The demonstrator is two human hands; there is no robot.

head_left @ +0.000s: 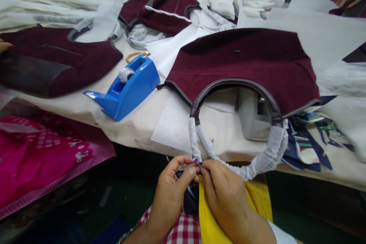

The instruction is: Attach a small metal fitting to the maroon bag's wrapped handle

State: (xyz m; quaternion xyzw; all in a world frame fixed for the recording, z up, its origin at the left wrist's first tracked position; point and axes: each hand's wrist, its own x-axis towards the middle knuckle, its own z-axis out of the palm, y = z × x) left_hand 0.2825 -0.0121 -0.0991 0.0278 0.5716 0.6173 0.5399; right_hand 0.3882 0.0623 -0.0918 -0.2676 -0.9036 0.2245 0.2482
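A maroon fabric handbag [243, 68] lies on the table with its dark leather handle [228, 84] hanging over the front edge. White wrapping paper [265, 152] is wound round the lower handle. My left hand [171, 190] and my right hand [223, 194] meet below the table edge, fingers pinched together on the wrapped handle end [198, 152]. A small red and blue bit shows between the fingertips; I cannot make out what it is.
A blue tape dispenser [128, 87] stands on the table left of the bag. More maroon bags [54, 61] and white paper stacks [225, 0] fill the back. Pink cloth [42, 156] hangs at the left; yellow cloth [257, 198] lies on my lap.
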